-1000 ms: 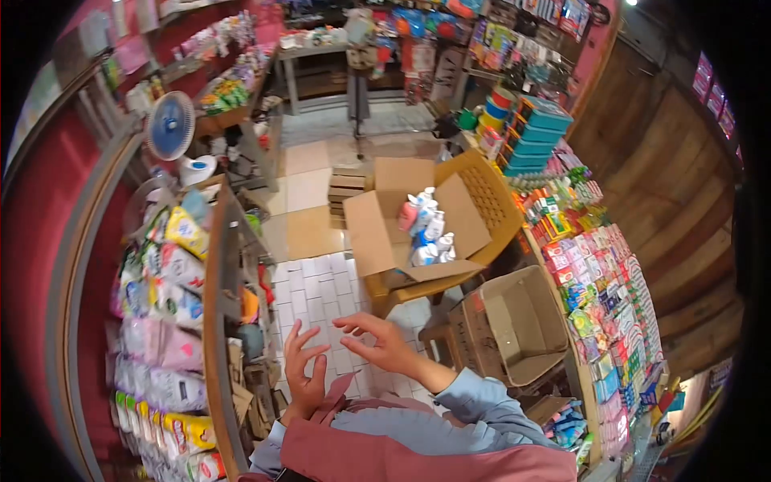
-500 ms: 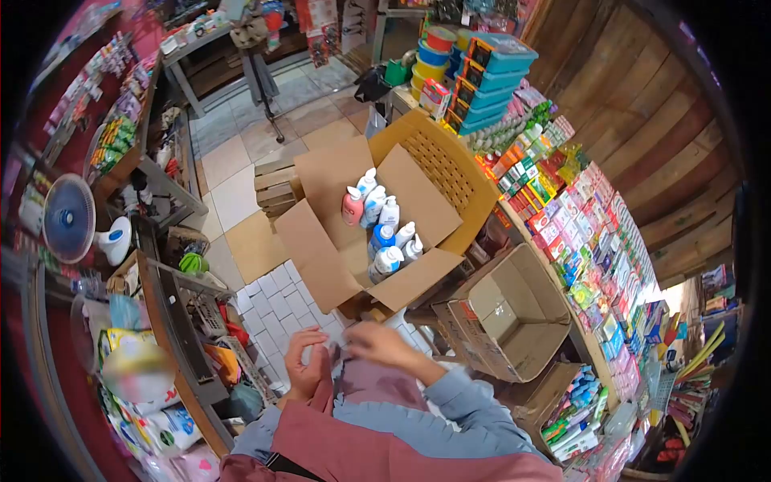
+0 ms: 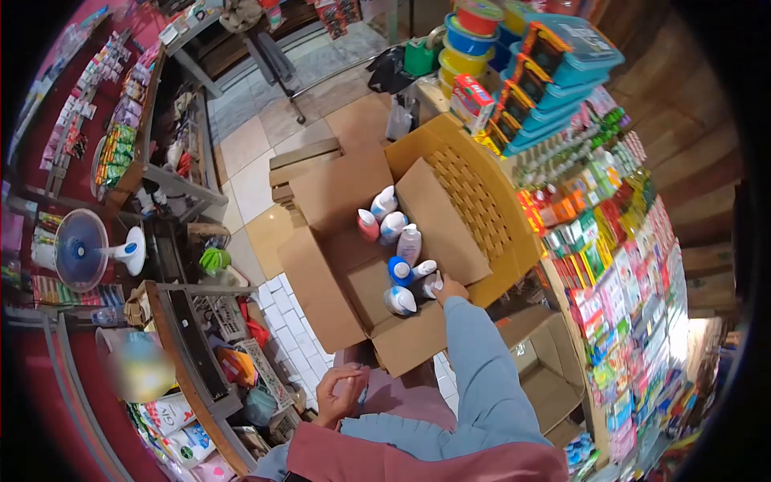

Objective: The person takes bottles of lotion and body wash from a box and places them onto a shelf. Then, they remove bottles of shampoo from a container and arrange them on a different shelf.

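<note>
An open cardboard box holds several pump bottles, among them a pink bottle, a pale lilac bottle and a blue-topped bottle. My right hand reaches over the box's right side, its fingers closed at a white bottle. My left hand is below the box, near my lap, with its fingers curled together; whether anything small is in them cannot be made out.
Behind the box stands a yellow woven plastic chair. A second cardboard box is at the lower right, beside a counter of packed goods. Teal containers are stacked at the upper right. A fan stands at the left.
My right hand has moved from beside my left hand, up and right, to the bottles in the box. My left hand is a little lower in view. The view has shifted closer to the box.
</note>
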Available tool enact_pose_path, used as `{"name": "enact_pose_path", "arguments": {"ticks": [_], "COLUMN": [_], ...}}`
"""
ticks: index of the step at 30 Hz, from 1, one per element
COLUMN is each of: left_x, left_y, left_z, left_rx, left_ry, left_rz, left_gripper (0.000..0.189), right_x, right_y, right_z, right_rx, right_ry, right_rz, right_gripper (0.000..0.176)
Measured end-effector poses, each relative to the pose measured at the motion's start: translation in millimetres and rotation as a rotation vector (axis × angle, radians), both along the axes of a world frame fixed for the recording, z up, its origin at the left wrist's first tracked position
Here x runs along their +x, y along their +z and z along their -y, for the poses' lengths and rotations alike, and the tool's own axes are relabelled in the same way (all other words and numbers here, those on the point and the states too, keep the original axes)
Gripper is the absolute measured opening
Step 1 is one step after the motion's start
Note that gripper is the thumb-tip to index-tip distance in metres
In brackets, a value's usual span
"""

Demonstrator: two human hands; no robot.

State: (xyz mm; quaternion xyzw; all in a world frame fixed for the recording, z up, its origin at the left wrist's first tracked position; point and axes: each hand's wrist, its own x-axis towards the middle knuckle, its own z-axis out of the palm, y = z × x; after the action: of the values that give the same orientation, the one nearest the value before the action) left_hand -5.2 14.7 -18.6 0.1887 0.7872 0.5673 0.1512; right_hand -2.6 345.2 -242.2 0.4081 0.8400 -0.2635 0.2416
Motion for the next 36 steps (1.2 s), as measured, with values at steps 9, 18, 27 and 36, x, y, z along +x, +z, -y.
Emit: {"name": "enact_pose_path", "arguments": {"ticks": [9, 18, 27, 36], "left_x": [3, -23, -60, -33], "left_y": [-12, -8, -5, 11], "left_z": [-35, -73, -140, -115], "left_rx": [-0.101, -0.187, -0.139, -0.023], "left_ry": [0.018, -0.094, -0.526, -0.452], "left_rz": [0.117, 0.128, 0.064, 0.872], "left_gripper": [0.01, 0.018, 0.117, 0.085], "right_x": [-15, -9, -14, -88], "right_y": [-44, 31, 332, 226], "right_z": [-17, -44, -51, -66], "right_rx": [-0.021, -0.007, -0.299, -1.384], "right_ry": [0.166, 0.442, 0.881, 0.269], "right_rz": [0.149, -0.135, -0.786, -0.471], "right_gripper": [0.048, 0.036, 0.023, 0.05]}}
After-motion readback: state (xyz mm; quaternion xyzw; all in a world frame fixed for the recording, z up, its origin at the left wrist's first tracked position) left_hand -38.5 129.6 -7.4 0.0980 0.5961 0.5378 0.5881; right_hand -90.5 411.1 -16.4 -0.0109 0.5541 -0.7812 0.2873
